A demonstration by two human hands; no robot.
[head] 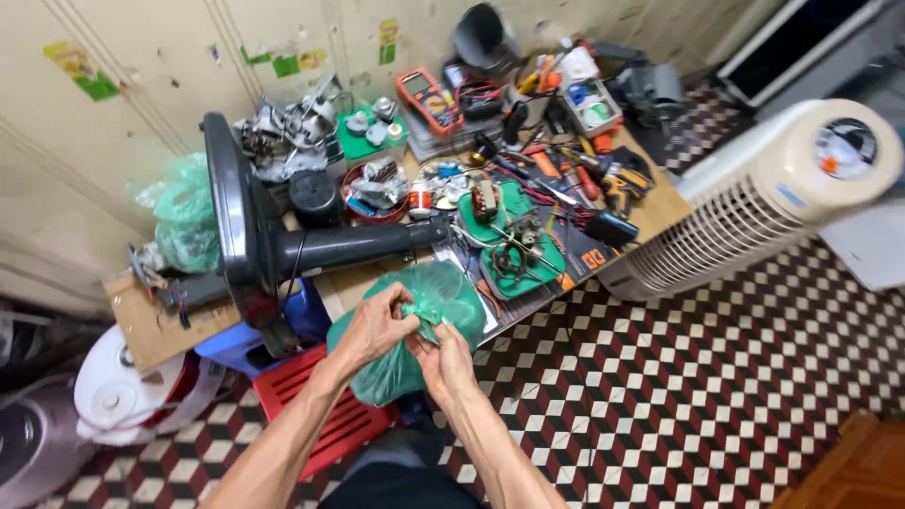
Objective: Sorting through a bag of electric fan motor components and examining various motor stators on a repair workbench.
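As fingers pinch — green bag (443,297)

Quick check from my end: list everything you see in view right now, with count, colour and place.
green plastic bag: one, at table's front edge, held by both hands
fan base and pole: one, black, lying across the table
multimeter: one, orange, table rear
green tray: one, holding metal parts, table middle
tower fan: one, white, lying on the checkered floor, right
red stool: one, under the bag
left hand: pinching the bag's neck
right hand: gripping the bag's neck
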